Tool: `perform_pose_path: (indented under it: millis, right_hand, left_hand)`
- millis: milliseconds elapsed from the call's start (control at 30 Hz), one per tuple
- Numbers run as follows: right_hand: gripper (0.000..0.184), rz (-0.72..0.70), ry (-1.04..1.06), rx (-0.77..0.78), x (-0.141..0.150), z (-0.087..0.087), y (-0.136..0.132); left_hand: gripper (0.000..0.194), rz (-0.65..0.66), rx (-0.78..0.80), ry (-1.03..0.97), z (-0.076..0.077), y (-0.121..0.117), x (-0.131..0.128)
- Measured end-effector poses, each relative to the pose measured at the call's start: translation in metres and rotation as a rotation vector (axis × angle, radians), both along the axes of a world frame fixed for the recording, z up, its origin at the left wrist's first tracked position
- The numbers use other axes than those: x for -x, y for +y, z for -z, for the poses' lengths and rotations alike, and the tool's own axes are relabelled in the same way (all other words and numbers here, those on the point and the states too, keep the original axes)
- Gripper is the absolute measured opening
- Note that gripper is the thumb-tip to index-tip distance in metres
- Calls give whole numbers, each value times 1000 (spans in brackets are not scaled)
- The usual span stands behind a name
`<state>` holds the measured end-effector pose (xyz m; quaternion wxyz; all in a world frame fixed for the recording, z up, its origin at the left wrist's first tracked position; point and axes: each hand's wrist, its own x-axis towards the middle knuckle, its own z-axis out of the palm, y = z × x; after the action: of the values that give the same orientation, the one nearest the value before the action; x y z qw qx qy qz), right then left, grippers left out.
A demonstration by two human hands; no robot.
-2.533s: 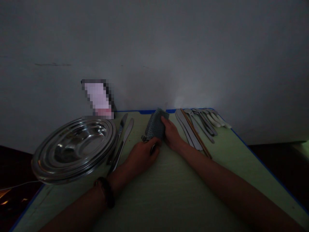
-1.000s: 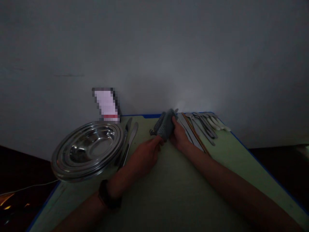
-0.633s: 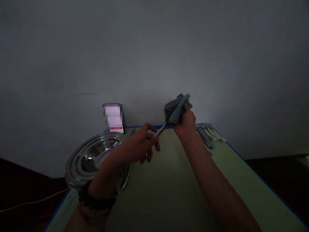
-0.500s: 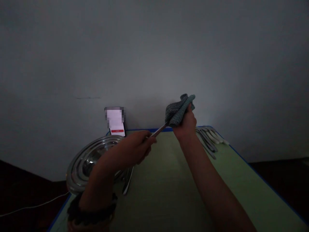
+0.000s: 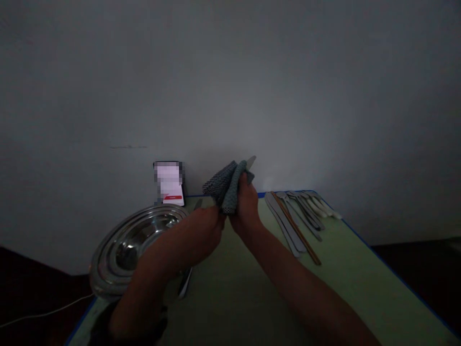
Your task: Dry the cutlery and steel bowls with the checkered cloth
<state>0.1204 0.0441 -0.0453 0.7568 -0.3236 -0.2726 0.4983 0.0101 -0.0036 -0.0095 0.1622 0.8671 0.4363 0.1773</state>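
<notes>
My left hand [image 5: 209,226] is closed around the handle end of a table knife [image 5: 251,162], with the handle hidden by my fingers and the cloth. Folded around the blade is a grey-green textured cloth [image 5: 232,185], gripped by my right hand [image 5: 248,202]. Only the rounded blade tip sticks out past the cloth, pointing up and to the right. Both hands are close together above the far part of the table. Beside my left forearm, a shiny metal basin [image 5: 104,266] stands partly covered by the arm.
Right of my hands lie knives [image 5: 283,218], brown chopsticks [image 5: 298,230], metal spoons [image 5: 306,211] and white-handled cutlery [image 5: 320,206]. Another knife [image 5: 185,283] lies by the basin. A lit phone [image 5: 169,182] leans against the wall [image 5: 230,86]. Blue trim edges the green table [image 5: 360,288].
The cloth and my right hand have moved left and down toward my left hand, sliding along the knife. The blade tip now shows beyond the cloth, and more cutlery at right is uncovered.
</notes>
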Motion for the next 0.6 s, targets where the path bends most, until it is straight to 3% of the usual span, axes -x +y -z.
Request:
perform_pose_path:
  millis: [100, 200, 367, 600]
  right_hand:
    - [29, -12, -93, 60, 2, 1, -4]
    - [22, -121, -55, 44, -1, -5, -9]
    - [15, -260, 57, 9, -3, -15, -14]
    - [24, -97, 117, 100, -8, -16, -17]
  left_hand:
    - [26, -90, 65, 162, -5, -2, 5]
    - [45, -209, 114, 174, -13, 1, 14]
    - [32, -81, 121, 103, -16, 9, 23]
    - [47, -133, 44, 77, 2, 4, -11]
